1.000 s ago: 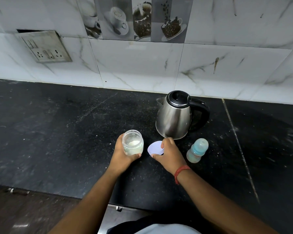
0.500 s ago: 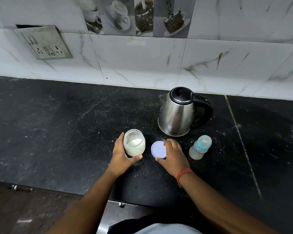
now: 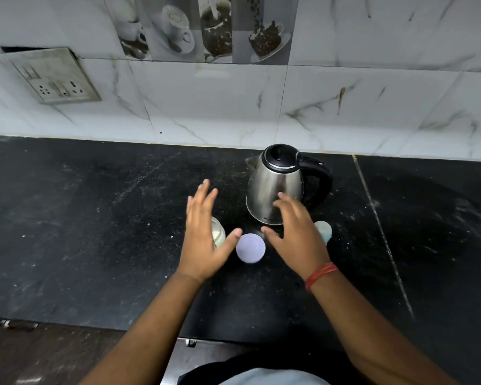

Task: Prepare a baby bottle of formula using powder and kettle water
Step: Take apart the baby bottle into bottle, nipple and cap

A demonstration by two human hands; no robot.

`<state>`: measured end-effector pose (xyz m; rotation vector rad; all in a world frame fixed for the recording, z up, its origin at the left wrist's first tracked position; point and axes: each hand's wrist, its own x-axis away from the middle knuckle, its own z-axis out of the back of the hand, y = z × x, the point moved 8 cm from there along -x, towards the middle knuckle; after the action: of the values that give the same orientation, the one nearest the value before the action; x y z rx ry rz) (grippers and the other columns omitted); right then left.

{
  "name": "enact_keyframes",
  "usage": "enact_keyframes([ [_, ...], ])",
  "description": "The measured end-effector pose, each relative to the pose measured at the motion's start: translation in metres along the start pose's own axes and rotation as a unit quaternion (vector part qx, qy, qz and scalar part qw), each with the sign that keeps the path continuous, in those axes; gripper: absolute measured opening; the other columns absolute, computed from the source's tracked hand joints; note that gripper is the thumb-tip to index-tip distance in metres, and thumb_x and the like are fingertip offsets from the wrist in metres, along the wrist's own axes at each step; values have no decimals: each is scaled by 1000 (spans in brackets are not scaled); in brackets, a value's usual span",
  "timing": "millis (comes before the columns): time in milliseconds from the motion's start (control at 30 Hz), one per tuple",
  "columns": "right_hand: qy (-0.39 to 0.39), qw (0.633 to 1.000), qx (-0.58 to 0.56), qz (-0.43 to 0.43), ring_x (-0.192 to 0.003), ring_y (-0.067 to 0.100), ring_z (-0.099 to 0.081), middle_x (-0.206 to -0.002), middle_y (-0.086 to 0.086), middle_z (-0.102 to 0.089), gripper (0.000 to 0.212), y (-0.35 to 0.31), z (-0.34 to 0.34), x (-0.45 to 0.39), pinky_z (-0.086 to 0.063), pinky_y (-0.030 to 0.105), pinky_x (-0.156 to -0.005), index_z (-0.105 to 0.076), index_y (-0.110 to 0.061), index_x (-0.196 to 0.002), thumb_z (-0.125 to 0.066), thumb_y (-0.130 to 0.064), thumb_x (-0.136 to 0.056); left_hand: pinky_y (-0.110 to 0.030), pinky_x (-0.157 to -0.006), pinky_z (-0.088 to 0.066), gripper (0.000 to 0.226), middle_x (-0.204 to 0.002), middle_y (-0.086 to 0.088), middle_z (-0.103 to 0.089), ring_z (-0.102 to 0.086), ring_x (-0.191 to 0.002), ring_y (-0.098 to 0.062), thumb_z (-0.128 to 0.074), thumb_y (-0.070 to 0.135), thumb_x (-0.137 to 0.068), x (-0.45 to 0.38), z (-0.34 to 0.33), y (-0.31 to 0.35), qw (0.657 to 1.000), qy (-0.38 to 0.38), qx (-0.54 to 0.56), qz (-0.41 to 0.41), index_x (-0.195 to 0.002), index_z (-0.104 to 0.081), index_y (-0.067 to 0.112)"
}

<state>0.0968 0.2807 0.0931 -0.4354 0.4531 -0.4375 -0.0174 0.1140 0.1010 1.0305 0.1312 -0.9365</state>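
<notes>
A steel kettle [image 3: 275,187] with a black lid and handle stands on the black counter [image 3: 95,232]. A glass jar of white powder [image 3: 218,232] stands open, mostly hidden behind my left hand [image 3: 203,234], which hovers above it with straight, spread fingers and holds nothing. The jar's pale lilac lid [image 3: 250,248] lies flat on the counter between my hands. My right hand [image 3: 295,234] hovers open in front of the kettle, empty. The baby bottle [image 3: 324,230] with a pale blue cap lies behind my right hand, largely hidden.
A marble-tiled wall [image 3: 233,107] runs along the back of the counter, with a switch and socket plate [image 3: 53,76] at the left. The counter's front edge [image 3: 67,323] lies near my body. A seam [image 3: 383,237] crosses the counter right of the kettle.
My left hand has let go of the powder jar and my right hand has released the lid onto the counter. Both hands have lifted with fingers spread. The camera has moved closer.
</notes>
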Motion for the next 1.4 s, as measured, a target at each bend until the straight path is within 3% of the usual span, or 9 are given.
enact_keyframes([
  [200,36,997,4,-63,-133,28,-48,-142,10,-54,54,46,46,1,-40,37,-112,-58,-7,-128,-80,-27,-83,-60,-127,-12,81,-172,-5,-18,-16,-159,-19,-62,45,-93,-2,-60,35,995,-79,64,-25,-158,-31,7],
  [433,-77,978,-28,-191,-123,19,-53,-136,-1,-54,67,98,36,32,-49,41,-100,-48,-22,-137,-78,-44,-81,-59,-125,-22,89,-173,5,-14,-15,-159,-11,-66,47,-91,21,-116,33,985,-155,71,32,-162,-23,15],
  [633,-94,973,-49,-203,-108,17,-60,-118,-7,-60,49,110,26,45,-53,41,-90,-51,-29,-122,-78,-35,-81,-56,-126,-23,94,-173,8,-11,-13,-159,-9,-65,51,-88,33,-138,21,975,-197,56,81,-163,-13,27],
  [933,-72,967,-138,-199,-96,10,-65,-106,-11,-66,45,93,28,28,-57,37,-84,-55,-33,-111,-82,-35,-76,-50,-128,-19,96,-172,11,-12,-11,-158,-3,-71,44,-89,28,-128,22,973,-199,62,99,-163,-14,25],
  [1067,-78,947,-247,-189,-94,3,-68,-102,-9,-71,40,68,25,17,-56,20,-78,-60,-28,-112,-84,-24,-79,-41,-127,-25,98,-170,13,-20,-19,-155,-4,-72,47,-90,28,-122,17,969,-207,72,115,-164,-12,25],
  [1167,-103,925,-322,-171,-98,6,-69,-106,-6,-72,39,49,17,13,-58,27,-85,-62,-29,-114,-82,-19,-82,-37,-120,-38,97,-161,16,-39,-39,-145,0,-72,55,-87,26,-118,13,959,-222,102,141,-162,-16,32],
  [1233,-116,917,-345,-164,-99,5,-69,-106,-6,-72,37,39,11,12,-58,28,-87,-61,-29,-114,-80,-18,-84,-36,-109,-49,84,-143,18,-58,-57,-128,2,-75,51,-86,24,-115,11,954,-233,103,158,-155,-27,40],
  [1300,-107,921,-332,-170,-94,4,-69,-102,-7,-72,32,35,10,11,-56,25,-83,-61,-29,-112,-78,-24,-86,-37,-97,-54,66,-123,18,-66,-64,-111,0,-75,45,-86,20,-108,10,961,-220,78,148,-142,-39,40],
  [1400,-76,945,-252,-195,-78,3,-67,-88,-8,-70,27,36,16,8,-52,20,-70,-59,-27,-101,-73,-45,-86,-41,-89,-55,58,-116,10,-65,-64,-105,-10,-67,44,-80,14,-97,14,976,-198,3,93,-134,-49,31],
])
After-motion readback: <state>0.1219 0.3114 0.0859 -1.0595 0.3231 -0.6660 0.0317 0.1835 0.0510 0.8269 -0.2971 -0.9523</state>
